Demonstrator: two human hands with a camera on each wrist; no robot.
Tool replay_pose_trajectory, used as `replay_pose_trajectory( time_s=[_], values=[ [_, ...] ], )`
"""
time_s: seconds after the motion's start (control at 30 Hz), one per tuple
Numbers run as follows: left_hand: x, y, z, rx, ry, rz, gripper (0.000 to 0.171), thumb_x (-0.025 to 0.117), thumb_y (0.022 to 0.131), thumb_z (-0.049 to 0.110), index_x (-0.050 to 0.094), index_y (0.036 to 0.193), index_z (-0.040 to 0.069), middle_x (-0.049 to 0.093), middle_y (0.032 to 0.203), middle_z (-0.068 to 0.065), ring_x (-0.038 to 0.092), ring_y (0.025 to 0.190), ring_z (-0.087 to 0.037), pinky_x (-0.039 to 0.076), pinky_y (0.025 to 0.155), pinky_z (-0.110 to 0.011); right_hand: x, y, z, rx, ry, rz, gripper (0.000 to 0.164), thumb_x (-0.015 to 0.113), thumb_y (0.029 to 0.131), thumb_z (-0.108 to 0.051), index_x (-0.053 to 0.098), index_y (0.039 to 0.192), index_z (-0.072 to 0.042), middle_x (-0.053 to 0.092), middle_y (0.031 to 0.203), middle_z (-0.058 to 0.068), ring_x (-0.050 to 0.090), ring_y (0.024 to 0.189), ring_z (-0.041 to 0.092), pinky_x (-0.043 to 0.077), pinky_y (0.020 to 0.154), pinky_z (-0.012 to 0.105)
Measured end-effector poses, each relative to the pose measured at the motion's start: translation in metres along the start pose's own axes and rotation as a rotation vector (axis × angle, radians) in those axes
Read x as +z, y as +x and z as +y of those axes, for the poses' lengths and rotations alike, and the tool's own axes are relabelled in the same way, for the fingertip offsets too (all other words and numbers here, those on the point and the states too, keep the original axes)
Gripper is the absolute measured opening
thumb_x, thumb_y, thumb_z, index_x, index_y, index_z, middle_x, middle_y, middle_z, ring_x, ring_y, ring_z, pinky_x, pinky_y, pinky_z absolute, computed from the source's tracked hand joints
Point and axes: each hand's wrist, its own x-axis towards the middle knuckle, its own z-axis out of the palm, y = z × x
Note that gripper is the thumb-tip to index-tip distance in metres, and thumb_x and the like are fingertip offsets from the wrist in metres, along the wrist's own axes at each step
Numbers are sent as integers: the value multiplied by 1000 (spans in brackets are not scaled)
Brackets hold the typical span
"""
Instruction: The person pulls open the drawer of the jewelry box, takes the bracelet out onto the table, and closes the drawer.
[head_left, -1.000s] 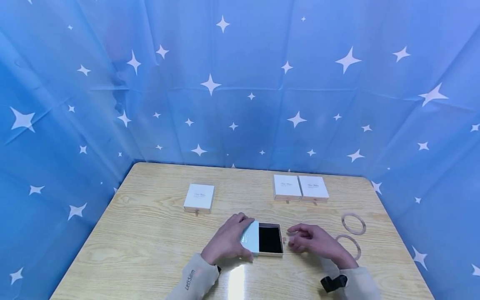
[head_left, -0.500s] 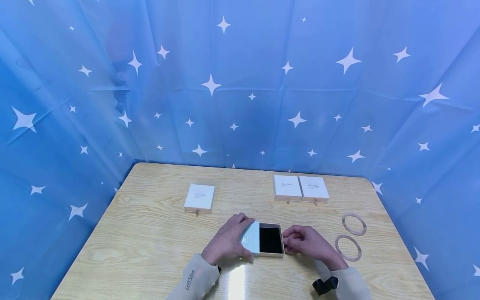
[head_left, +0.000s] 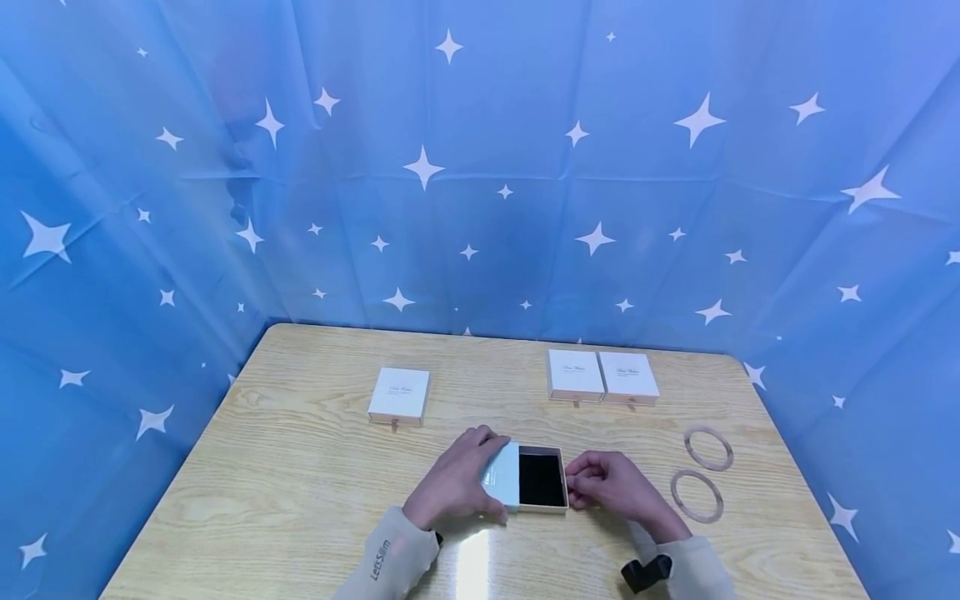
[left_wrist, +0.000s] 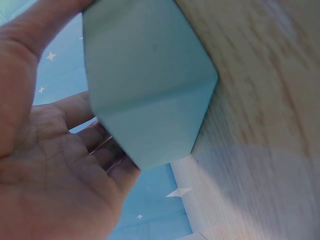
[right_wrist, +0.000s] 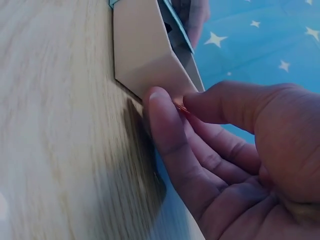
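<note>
A drawer-style gift box lies near the table's front, its pale blue sleeve [head_left: 506, 482] on the left and its light drawer [head_left: 542, 510] slid partly out to the right. Black lining [head_left: 542, 480] shows inside the drawer. My left hand [head_left: 456, 479] grips the sleeve, thumb on the near side and fingers at the far side; the left wrist view shows the sleeve's plain faces [left_wrist: 145, 65]. At the drawer's front, my right hand [head_left: 618, 490] pinches a small reddish ribbon tab [right_wrist: 181, 107] between thumb and index finger, with the fingertips close to the drawer front [right_wrist: 145, 55].
Two pale bangles, one farther back [head_left: 703, 428] and one nearer [head_left: 705, 520], lie right of my right hand. At the back stand a white box [head_left: 400, 393] on the left and two side by side, one [head_left: 574, 372] beside another [head_left: 628, 375]. A blue starry curtain [head_left: 480, 208] surrounds the table.
My right hand has moved left from beside the drawer to its front and taken hold of the ribbon tab. The left hand, the sleeve and the drawer look almost unmoved.
</note>
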Motion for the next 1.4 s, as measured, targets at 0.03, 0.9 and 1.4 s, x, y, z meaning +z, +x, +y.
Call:
replay_pose_trajectory(
  time_s=[0.03, 0.9, 1.4],
  values=[
    [0, 0, 0, 0, 2, 1, 107, 99, 60, 38, 49, 152, 19, 56, 136, 4, 50, 114, -12, 51, 96, -34, 1, 0, -1, -5, 1, 4, 21, 65, 97, -3, 63, 110, 14, 74, 91, 23, 74, 79, 20, 65, 72, 34],
    [1, 0, -2, 7, -23, 13, 107, 98, 58, 36, 50, 152, 19, 56, 134, 5, 50, 113, -11, 50, 94, -32, 30, 12, -5, -25, 4, 66, 16, 68, 95, -3, 65, 100, 12, 74, 83, 22, 73, 72, 19, 64, 66, 32],
    [2, 1, -3, 21, 9, 13, 108, 98, 59, 40, 49, 153, 17, 56, 136, 4, 50, 117, -12, 50, 100, -33, 46, 22, -11, 7, -21, 71, 12, 69, 94, -3, 67, 98, 7, 74, 82, 13, 72, 71, 17, 63, 66, 28]
  ],
)
